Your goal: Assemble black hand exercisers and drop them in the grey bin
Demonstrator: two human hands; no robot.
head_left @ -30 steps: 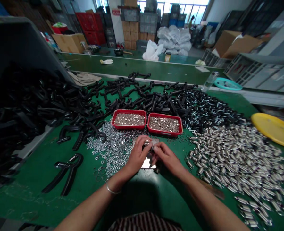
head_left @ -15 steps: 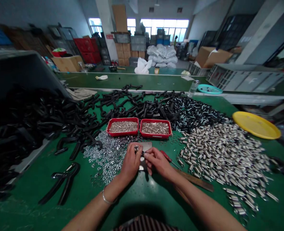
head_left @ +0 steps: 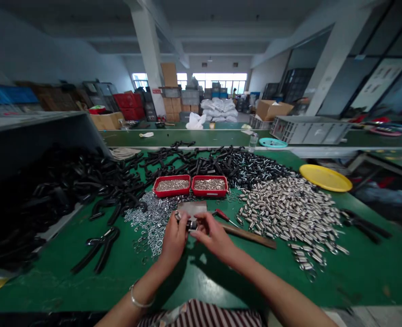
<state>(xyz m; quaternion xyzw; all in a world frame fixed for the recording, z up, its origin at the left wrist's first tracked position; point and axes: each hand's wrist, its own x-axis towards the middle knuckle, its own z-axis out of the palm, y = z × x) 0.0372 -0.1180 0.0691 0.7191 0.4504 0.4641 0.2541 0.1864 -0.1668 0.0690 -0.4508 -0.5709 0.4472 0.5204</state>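
The left hand (head_left: 174, 240) and right hand (head_left: 213, 236) grip a small steel fitting (head_left: 190, 224) between their fingers (head_left: 201, 230), above a metal plate (head_left: 191, 209) beside loose steel washers (head_left: 146, 222).

Daylight is admitted by the far windows (head_left: 219, 83); the worktop (head_left: 367, 272) is dimly lit, with soft shadow under the right hand (head_left: 213, 238). Frame edges are bowed by distortion.
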